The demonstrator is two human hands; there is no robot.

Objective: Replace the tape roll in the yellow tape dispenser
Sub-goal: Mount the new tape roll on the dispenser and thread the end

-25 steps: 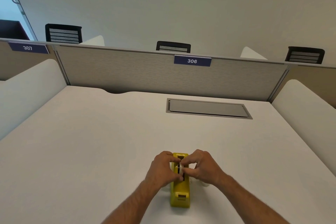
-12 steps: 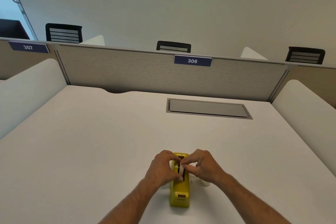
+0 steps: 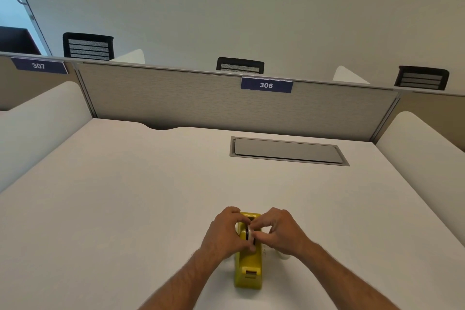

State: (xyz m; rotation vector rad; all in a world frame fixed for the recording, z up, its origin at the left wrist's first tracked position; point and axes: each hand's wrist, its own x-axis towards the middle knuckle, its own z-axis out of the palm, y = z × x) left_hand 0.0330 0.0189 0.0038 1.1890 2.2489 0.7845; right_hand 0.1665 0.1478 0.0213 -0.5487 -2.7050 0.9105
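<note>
Your yellow tape dispenser (image 3: 247,263) stands low on the white desk (image 3: 125,196), at about six o'clock of the view, cutter end toward you. Both hands meet over its well: your left hand (image 3: 224,233) cups the nine o'clock side, your right hand (image 3: 279,231) pinches in from three o'clock, fingers narrowed on the tape roll (image 3: 250,233), a dark ring with a white edge. You seem to be working the roll in or out of the cradle; which one, I cannot tell. Next, you'd want it level on its hub. Your fingers hide the hub, and something pale behind your right wrist is too covered to name
</note>
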